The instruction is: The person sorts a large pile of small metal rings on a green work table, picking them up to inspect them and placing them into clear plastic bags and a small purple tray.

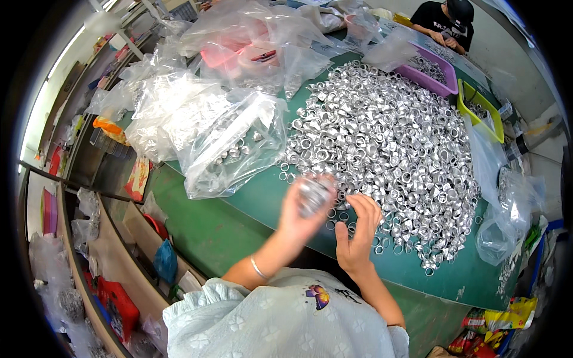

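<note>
Nearest the lens, at the bottom centre of the frame, sits the person's pale flowered top with a small butterfly patch (pixel 318 296), and both forearms rise from it toward the green table (pixel 239 209). Left hand (pixel 305 206), just above centre, is clenched around a blurred stack of silvery metal rings (pixel 314 194), raised a little off the table; a thin bracelet (pixel 258 268) circles that wrist. Right hand (pixel 357 230) lies beside it at the near edge of the ring heap, fingers spread and released, tips touching or just over loose rings; whether it pinches one I cannot tell

Judging by what lies there, only a small handful has been gathered so far, and the great heap of loose rings (pixel 382 143) filling the middle and right of the frame looks barely reduced, so most of the work seems left. Left of the heap lie clear plastic bags (pixel 227 143), some with rings inside, which may be finished lots or fresh stock; that cannot be told

Farther up, toward the upper right, stand a purple tray (pixel 444 83) and a yellow-green tray (pixel 477 98) holding more metal parts. At the far top right another person in a dark shirt (pixel 444 21) works at the same table
</note>
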Demonstrator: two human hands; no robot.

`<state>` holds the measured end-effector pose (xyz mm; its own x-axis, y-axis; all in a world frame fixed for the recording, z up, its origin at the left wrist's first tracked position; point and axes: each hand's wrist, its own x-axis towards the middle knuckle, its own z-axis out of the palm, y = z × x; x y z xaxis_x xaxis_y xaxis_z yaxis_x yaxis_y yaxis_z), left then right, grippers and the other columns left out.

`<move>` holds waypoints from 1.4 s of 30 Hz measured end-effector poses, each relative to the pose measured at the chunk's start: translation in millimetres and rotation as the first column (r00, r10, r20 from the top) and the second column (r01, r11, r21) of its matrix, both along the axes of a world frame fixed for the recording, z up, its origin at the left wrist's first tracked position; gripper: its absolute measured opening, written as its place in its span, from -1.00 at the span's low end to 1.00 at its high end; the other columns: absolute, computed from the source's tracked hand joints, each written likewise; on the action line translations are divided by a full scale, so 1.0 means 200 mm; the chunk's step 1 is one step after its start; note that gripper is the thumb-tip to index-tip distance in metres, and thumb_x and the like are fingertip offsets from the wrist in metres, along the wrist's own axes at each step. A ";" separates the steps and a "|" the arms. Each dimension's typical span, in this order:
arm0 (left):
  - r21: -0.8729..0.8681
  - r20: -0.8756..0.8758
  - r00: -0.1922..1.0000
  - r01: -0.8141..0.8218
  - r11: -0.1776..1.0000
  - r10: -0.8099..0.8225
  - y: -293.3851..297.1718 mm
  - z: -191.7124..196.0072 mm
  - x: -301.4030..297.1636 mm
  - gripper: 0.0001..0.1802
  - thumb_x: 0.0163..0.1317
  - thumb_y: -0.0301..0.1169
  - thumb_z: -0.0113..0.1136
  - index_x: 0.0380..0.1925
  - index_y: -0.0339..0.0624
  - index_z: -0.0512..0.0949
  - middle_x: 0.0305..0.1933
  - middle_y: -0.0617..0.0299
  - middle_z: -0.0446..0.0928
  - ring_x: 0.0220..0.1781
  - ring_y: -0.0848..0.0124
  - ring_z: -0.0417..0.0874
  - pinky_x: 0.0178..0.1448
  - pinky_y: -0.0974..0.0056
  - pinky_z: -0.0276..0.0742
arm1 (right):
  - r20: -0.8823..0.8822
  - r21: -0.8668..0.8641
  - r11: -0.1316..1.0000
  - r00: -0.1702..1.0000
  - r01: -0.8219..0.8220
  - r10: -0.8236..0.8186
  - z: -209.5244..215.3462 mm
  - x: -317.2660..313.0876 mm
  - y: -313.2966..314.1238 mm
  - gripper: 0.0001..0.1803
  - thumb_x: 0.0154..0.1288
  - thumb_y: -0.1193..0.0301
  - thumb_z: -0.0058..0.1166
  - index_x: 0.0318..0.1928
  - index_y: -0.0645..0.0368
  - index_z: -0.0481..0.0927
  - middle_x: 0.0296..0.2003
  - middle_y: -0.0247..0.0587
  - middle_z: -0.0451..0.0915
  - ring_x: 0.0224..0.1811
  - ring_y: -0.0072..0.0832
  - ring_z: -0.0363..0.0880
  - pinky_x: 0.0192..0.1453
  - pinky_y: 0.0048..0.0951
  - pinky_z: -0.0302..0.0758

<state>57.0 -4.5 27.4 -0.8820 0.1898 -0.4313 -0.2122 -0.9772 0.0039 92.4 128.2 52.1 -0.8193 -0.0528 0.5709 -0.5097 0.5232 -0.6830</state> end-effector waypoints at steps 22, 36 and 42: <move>-0.708 -0.463 0.564 -0.699 -0.098 -0.683 0.28 -0.02 -0.20 -0.63 0.04 -0.65 0.09 -0.10 -0.17 0.48 -0.04 0.20 0.43 -0.05 0.38 0.46 -0.13 0.36 0.41 | -0.065 0.575 0.663 0.834 0.480 -0.548 -0.12 -0.26 0.67 -0.65 -0.02 0.42 0.24 -0.18 0.20 0.48 -0.16 -0.14 0.42 -0.12 -0.20 0.34 -0.06 -0.23 0.24; -0.173 0.133 0.344 -0.915 -0.364 -0.929 0.76 0.06 -0.39 -0.74 -0.13 -0.53 0.16 -0.33 -0.18 0.50 -0.14 0.16 0.34 -0.08 0.24 0.34 -0.10 0.17 0.21 | -0.086 0.445 0.773 0.880 0.453 -0.467 -0.16 -0.16 0.78 -0.81 -0.02 0.50 0.20 -0.38 0.23 0.47 -0.20 -0.16 0.44 -0.16 -0.24 0.38 -0.09 -0.27 0.23; -0.635 -0.408 0.409 -0.770 -0.068 -0.816 0.70 0.02 -0.40 -0.91 0.12 -0.52 0.08 -0.35 -0.26 0.46 -0.18 0.09 0.38 -0.11 0.19 0.43 -0.04 0.21 0.34 | -0.073 0.597 0.658 0.848 0.458 -0.525 -0.11 -0.13 0.76 -0.77 -0.06 0.52 0.21 -0.33 0.21 0.49 -0.18 -0.20 0.45 -0.12 -0.25 0.36 -0.09 -0.24 0.19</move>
